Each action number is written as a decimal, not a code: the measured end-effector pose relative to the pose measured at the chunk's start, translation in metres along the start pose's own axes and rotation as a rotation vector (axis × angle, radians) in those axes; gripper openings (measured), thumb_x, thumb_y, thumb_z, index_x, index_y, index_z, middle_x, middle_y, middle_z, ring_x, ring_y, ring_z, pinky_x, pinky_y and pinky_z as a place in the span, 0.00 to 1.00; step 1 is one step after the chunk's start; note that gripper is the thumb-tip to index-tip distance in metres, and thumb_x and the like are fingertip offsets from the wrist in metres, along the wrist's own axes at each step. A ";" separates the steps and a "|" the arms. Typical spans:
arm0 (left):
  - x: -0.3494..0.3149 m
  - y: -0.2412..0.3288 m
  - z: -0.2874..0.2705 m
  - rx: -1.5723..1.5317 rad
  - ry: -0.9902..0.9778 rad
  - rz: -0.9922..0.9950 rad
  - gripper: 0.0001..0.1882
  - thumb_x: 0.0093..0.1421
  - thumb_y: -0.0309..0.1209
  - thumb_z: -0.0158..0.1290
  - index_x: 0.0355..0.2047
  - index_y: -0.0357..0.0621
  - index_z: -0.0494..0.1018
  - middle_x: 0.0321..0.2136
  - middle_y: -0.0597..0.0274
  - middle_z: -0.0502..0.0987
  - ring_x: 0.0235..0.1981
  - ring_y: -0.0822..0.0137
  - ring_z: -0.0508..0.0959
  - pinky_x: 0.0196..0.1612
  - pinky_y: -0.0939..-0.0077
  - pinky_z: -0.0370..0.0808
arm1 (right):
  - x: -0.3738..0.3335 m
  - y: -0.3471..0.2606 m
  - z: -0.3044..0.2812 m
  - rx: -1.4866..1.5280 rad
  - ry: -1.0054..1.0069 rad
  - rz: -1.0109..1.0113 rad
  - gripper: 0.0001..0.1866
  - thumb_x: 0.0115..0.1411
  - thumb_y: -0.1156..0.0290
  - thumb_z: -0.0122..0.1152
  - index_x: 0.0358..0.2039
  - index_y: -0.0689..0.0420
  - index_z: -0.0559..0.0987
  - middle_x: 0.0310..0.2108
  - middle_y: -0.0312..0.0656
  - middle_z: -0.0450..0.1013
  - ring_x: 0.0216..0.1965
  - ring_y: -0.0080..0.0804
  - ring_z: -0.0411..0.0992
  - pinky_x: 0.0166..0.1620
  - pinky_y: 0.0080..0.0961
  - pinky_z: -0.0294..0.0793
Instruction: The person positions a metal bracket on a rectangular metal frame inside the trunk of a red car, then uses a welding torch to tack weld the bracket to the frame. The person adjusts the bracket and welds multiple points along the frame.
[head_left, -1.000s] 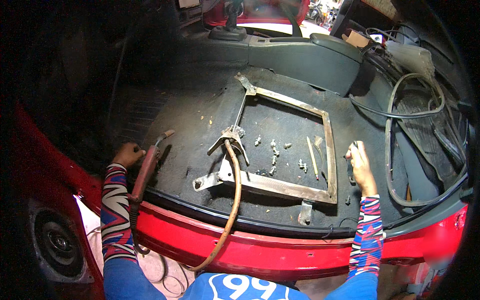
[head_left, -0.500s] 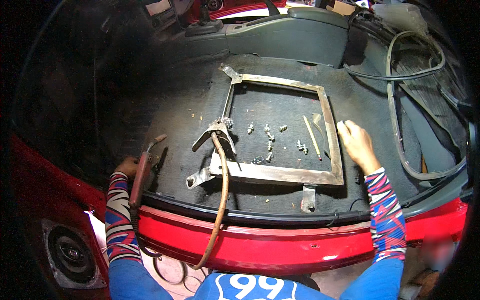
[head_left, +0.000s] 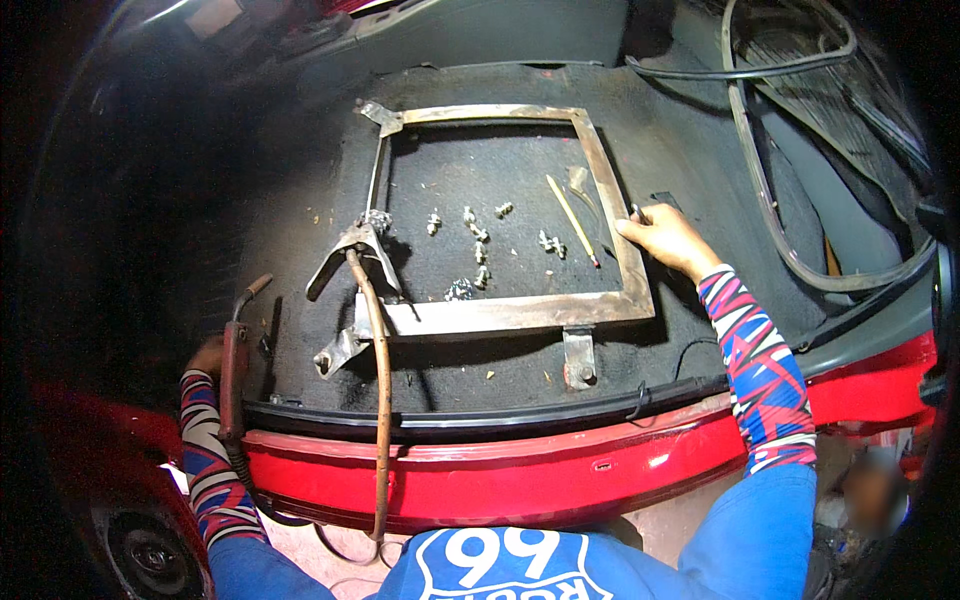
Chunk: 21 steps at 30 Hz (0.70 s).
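A square metal frame (head_left: 520,312) lies on the dark carpet of a red car's open boot. My right hand (head_left: 665,238) rests on the frame's right bar, fingers curled on its outer edge. My left hand (head_left: 208,356) grips the handle of a red welding electrode holder (head_left: 235,365) at the boot's left front, its tip pointing away from me. An earth clamp (head_left: 355,250) on a brown cable (head_left: 381,400) bites the frame's left bar. Inside the frame lie several small bolts (head_left: 478,240) and a thin welding rod (head_left: 572,218).
The red rear panel (head_left: 560,470) and black rubber seal run along the boot's near edge. A loose rubber seal loop (head_left: 790,200) lies at the right. A small black cable (head_left: 690,355) trails near the front right. The left side is dark.
The view has tilted down and closer. My right hand has slid onto the frame's right bar. My left hand with the electrode holder sits lower, nearer the boot's front edge.
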<state>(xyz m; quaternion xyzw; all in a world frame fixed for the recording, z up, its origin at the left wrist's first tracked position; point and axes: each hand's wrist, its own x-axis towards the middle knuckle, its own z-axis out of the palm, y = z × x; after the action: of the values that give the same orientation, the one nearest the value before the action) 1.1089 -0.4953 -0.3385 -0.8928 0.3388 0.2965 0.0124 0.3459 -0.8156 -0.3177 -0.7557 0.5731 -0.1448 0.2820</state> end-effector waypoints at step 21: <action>-0.011 0.003 -0.005 0.031 0.084 0.091 0.29 0.60 0.49 0.60 0.53 0.38 0.80 0.47 0.48 0.83 0.47 0.56 0.83 0.52 0.62 0.77 | -0.021 -0.042 -0.009 -0.141 -0.005 0.022 0.29 0.51 0.46 0.73 0.35 0.64 0.85 0.28 0.52 0.81 0.30 0.41 0.81 0.38 0.38 0.76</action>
<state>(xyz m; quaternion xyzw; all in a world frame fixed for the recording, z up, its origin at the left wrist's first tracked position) 1.1032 -0.4918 -0.3281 -0.8878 0.3841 0.2537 -0.0015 0.3681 -0.7905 -0.2835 -0.7677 0.5895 -0.0990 0.2310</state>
